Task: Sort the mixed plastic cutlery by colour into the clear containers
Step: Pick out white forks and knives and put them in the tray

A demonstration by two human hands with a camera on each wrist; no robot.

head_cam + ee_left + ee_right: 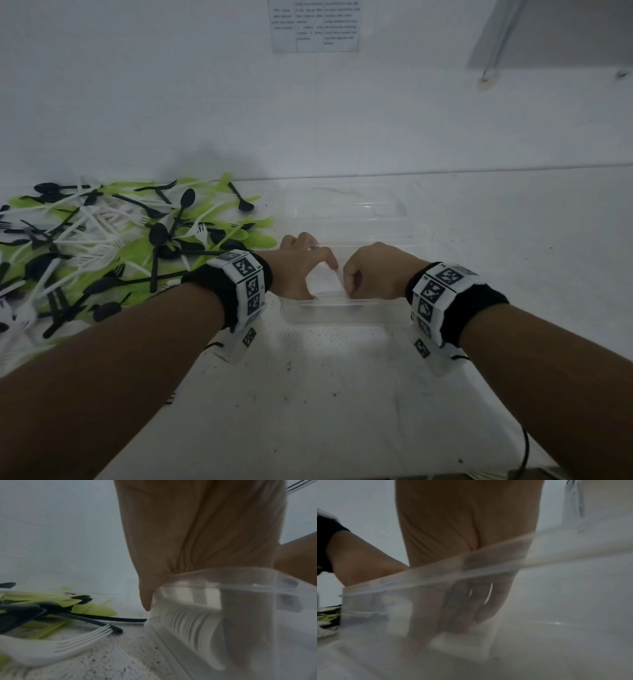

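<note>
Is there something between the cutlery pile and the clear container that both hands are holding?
Nothing visible: only bare counter separates the cutlery pile from the clear container. The left hand and right hand grip its near rim.

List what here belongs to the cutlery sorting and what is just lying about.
Job:
mixed pile of black, white and green plastic cutlery
clear plastic container, gripped by left hand and right hand

Lying about:
printed paper notice on wall

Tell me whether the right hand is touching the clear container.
Touching. In the right wrist view the right hand hooks over the clear container rim, its fingers showing through the wall inside.
</note>
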